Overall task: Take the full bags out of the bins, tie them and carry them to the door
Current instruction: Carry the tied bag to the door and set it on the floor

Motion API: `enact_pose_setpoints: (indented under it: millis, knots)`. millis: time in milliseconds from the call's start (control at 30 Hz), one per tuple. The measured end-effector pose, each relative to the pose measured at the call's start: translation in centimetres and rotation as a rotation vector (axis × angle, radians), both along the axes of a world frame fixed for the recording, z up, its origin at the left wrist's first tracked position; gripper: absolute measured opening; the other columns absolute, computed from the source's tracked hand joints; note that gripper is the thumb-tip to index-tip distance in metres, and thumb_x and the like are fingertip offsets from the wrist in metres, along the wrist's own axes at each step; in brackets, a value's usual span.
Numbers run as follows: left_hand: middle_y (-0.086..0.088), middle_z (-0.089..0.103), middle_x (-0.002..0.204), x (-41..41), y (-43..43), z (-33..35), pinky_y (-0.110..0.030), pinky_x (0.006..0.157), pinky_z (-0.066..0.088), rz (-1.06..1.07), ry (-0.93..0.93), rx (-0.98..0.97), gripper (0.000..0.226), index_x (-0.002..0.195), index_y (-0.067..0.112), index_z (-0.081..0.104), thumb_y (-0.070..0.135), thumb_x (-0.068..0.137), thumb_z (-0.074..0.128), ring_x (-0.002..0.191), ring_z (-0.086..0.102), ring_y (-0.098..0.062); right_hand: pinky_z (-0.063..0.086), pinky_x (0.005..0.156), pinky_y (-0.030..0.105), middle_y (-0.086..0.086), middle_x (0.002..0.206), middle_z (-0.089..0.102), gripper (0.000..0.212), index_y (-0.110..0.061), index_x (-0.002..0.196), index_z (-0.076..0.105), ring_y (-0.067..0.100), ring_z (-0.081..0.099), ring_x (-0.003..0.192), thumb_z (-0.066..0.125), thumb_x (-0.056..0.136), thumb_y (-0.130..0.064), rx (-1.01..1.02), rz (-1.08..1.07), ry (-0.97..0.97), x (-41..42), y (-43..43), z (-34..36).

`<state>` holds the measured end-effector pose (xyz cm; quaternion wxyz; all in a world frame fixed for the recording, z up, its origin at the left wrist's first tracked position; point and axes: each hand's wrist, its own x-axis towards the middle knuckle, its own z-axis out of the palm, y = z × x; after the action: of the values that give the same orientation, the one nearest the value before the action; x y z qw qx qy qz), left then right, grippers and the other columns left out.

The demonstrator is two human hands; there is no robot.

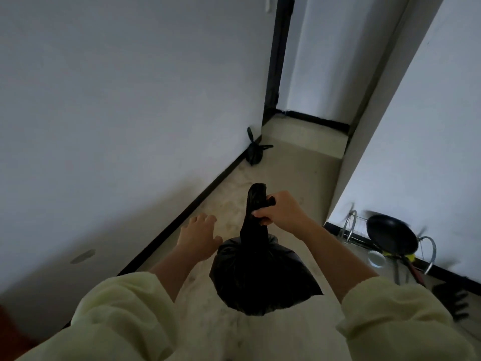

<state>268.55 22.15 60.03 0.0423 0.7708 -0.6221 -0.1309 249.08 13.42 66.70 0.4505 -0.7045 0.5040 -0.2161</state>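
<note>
Gripping the twisted neck, the right hand [282,212] holds the black bag [260,277] hanging above the floor [299,173], left hand [199,237] loose beside it; the bag looks soft and light.

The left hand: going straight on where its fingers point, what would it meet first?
Probably nothing near: the left hand misses the held bag; farther on lies the small tied bag, though depth is unclear.
</note>
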Motion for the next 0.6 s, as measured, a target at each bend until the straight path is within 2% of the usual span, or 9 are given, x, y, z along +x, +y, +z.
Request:
enact_pose_setpoints:
  millis: [100, 300, 433, 500, 600]
  knots:
    - [-0.007, 0.038, 0.143, 1.1, -9.8, 1.1, -0.043, 0.101, 0.038, -0.025, -0.028, -0.002, 0.054, 0.139, 0.018, 0.038, 0.041, 0.092, 0.05, 0.129, 0.037, -0.028, 0.059, 0.08, 0.044, 0.022, 0.082, 0.072, 0.024, 0.01, 0.087, 0.068, 0.031, 0.071, 0.075, 0.076, 0.079, -0.01, 0.014, -0.024, -0.006, 0.6, -9.3, 0.5]
    - [-0.007, 0.039, 0.141, 1.6, -26.1, 1.7, -0.042, 0.1, 0.039, -0.053, -0.079, -0.023, 0.053, 0.138, 0.018, 0.039, 0.043, 0.092, 0.049, 0.128, 0.038, -0.028, 0.057, 0.068, 0.03, 0.019, 0.079, 0.07, 0.023, 0.01, 0.089, 0.069, 0.021, 0.066, 0.064, 0.075, 0.08, -0.01, 0.012, -0.047, -0.035, 1.9, -25.4, 0.8]
    - [-0.007, 0.039, 0.142, 1.9, -38.1, 0.8, -0.042, 0.101, 0.037, -0.043, -0.081, -0.047, 0.053, 0.137, 0.018, 0.04, 0.044, 0.092, 0.049, 0.129, 0.037, -0.028, 0.059, 0.075, 0.038, 0.023, 0.082, 0.072, 0.028, 0.013, 0.087, 0.068, 0.028, 0.071, 0.073, 0.077, 0.078, -0.012, -0.004, -0.018, -0.055, 2.9, -37.7, -0.8]
    - [-0.006, 0.04, 0.141, 2.1, -43.9, 0.1, -0.042, 0.1, 0.038, -0.011, -0.083, -0.042, 0.053, 0.137, 0.018, 0.041, 0.045, 0.091, 0.049, 0.129, 0.038, -0.028, 0.058, 0.071, 0.035, 0.022, 0.078, 0.071, 0.029, 0.014, 0.083, 0.067, 0.027, 0.07, 0.07, 0.077, 0.078, -0.013, 0.001, 0.024, -0.042, 3.3, -43.8, -1.6]
    - [-0.007, 0.039, 0.141, 2.0, -51.8, -0.4, -0.042, 0.1, 0.039, 0.045, -0.084, -0.002, 0.055, 0.137, 0.018, 0.04, 0.046, 0.091, 0.049, 0.129, 0.038, -0.028, 0.05, 0.062, 0.03, 0.014, 0.068, 0.065, 0.021, -0.002, 0.067, 0.063, 0.021, 0.063, 0.063, 0.076, 0.078, -0.014, -0.01, 0.108, 0.005, 3.9, -51.9, -2.0]
